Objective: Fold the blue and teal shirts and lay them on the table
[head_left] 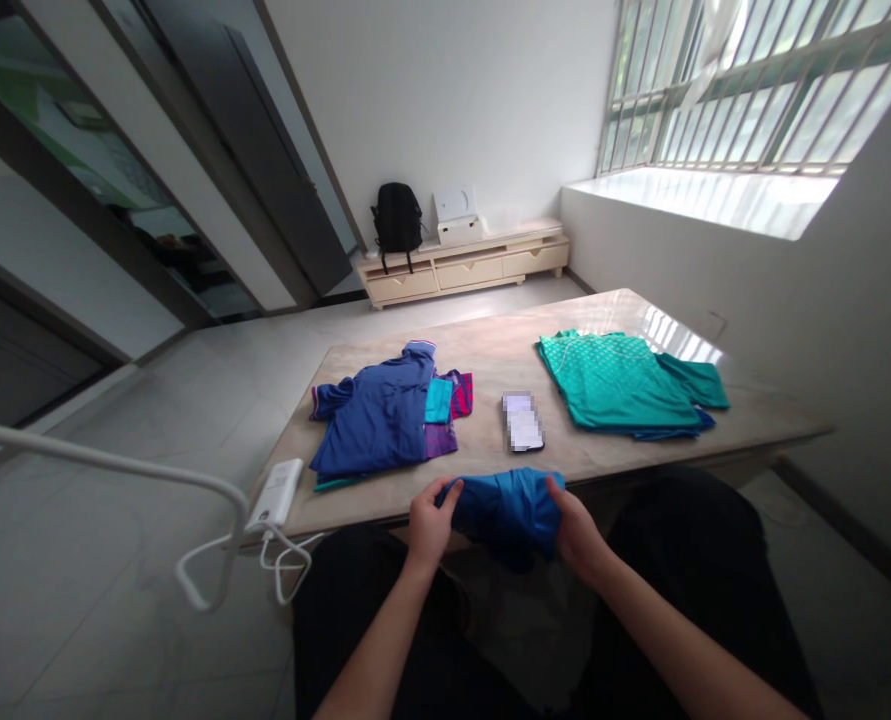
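A bunched blue garment [509,510] hangs between my hands at the table's front edge, above my lap. My left hand [431,518] pinches its left end, thumb on top. At the other end, my right hand [576,528] grips the cloth with the thumb over it. Which kind of garment it is cannot be made out. Beyond it on the table [482,350], a navy short-sleeved shirt [377,415] lies on other clothes at the left. A green shirt [625,385] tops another pile at the right. Between the piles lies a phone [522,422] with a lit, blurred screen.
A white power bank [276,492] with a white cable [287,560] sits at the table's left corner. A bent white metal tube [115,458] reaches in from the left. Farther back, a low cabinet [467,270] bears a black backpack [398,220] and a white box [458,230].
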Demonstrator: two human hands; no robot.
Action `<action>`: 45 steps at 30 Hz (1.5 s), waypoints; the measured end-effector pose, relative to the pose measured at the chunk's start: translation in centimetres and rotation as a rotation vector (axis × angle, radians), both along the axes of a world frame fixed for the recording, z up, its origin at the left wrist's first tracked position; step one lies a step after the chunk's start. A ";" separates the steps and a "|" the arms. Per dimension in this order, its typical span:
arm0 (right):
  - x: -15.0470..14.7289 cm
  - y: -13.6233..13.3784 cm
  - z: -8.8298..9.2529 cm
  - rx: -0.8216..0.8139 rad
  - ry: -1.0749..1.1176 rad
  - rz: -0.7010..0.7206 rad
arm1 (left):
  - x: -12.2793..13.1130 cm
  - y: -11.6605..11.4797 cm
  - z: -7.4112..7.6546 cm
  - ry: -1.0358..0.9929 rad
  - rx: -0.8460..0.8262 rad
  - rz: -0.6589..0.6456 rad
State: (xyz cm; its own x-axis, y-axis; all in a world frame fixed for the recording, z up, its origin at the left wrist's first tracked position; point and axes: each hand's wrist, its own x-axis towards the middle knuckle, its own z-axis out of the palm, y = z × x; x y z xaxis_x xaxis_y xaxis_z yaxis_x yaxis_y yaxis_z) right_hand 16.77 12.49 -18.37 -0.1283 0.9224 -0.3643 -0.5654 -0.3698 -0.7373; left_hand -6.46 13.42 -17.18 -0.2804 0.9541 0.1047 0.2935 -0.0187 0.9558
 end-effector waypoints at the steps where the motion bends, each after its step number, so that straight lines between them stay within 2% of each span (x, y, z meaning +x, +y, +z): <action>1: 0.0 0.0 -0.2 0.000 -0.023 -0.012 | 0.1 0.0 0.0 0.009 0.000 -0.015; 7: -0.2 -0.5 -0.9 0.045 -0.124 -0.010 | 1.2 -0.9 1.0 0.086 0.073 -0.126; 10: -0.4 -0.9 -0.7 0.088 -0.163 0.039 | 2.0 -1.8 1.3 0.110 0.082 -0.251; 14: -0.7 -1.6 -0.8 0.132 -0.183 0.154 | 3.2 -2.7 1.0 0.076 0.020 -0.475; 17: -0.8 -1.9 -1.2 0.157 -0.178 0.212 | 3.6 -2.9 0.4 0.038 -0.027 -0.499; 21: -0.9 -1.9 -1.6 0.162 -0.150 0.233 | 3.7 -2.6 -0.1 -0.045 -0.074 -0.448; 24: -0.9 -1.7 -1.5 0.139 -0.118 0.182 | 3.4 -2.0 -0.3 -0.163 -0.104 -0.390; 26: -0.8 -1.5 -1.3 0.120 -0.090 0.123 | 2.8 -1.5 -0.6 -0.260 -0.122 -0.297; 32: -0.2 -0.6 -0.9 0.023 0.006 -0.113 | 0.3 0.0 -1.2 -0.581 -0.156 0.092; 36: 0.5 0.3 -1.0 -0.051 0.049 -0.284 | -0.6 0.7 -1.2 -0.762 -0.154 0.262; 41: 1.2 1.0 -1.0 -0.105 0.080 -0.429 | -0.8 1.2 -1.4 -0.859 -0.152 0.354; 45: 1.3 1.0 -0.9 -0.129 0.083 -0.463 | -0.9 1.3 -1.6 -0.869 -0.138 0.378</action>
State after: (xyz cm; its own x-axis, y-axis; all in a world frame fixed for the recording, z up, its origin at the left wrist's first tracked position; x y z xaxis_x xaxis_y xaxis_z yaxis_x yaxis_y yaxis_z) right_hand 18.10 13.48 -19.30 0.2515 0.8375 -0.4852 -0.7473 -0.1506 -0.6472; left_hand -7.39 14.70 -18.78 -0.4997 0.7728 -0.3913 -0.5556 0.0607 0.8292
